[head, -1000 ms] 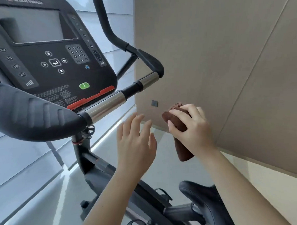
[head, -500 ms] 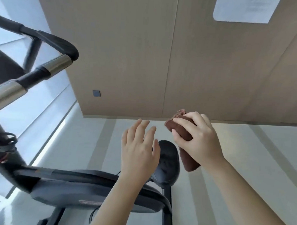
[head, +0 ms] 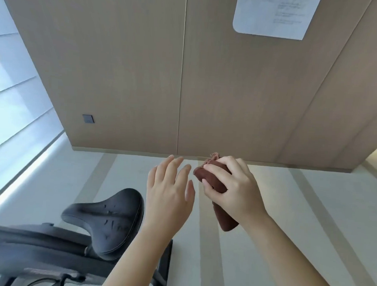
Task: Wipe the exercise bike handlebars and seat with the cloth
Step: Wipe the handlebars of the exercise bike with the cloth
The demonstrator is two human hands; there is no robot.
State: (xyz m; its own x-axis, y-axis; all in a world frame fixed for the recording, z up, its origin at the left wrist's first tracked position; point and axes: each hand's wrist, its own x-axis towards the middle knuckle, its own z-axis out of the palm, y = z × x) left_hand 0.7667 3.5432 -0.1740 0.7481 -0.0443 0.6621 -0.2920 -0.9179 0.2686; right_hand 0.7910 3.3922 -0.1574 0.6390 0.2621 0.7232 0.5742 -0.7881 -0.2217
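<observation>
Down at seven o'clock of my view sits the bike seat, one black saddle with small slits in its top, carried on a dark frame that runs off toward nine o'clock. I see no handlebars here, only a dark blur at the far nine o'clock edge that I cannot identify.

My two hands are raised in the middle of the view, above the pale floor and well apart from the saddle. My right hand has its grip closed around the one brown cloth, bunched into a tight roll; a tuft pokes out at twelve o'clock of the fist and the tail hangs out at six o'clock below the palm. I judge the cloth is bunched like this so it makes a firm pad for rubbing. My left hand holds nothing; its grip is loose and wide, fingers spread, just beside the cloth at its nine o'clock and not touching it, placed as if ready to help refold the cloth or to steady the saddle.

Behind, one wood-panelled wall carries one small grey switch plate and one white notice sheet.

Judging from where things lie, the seat is the surface within reach, at seven o'clock from the cloth.
</observation>
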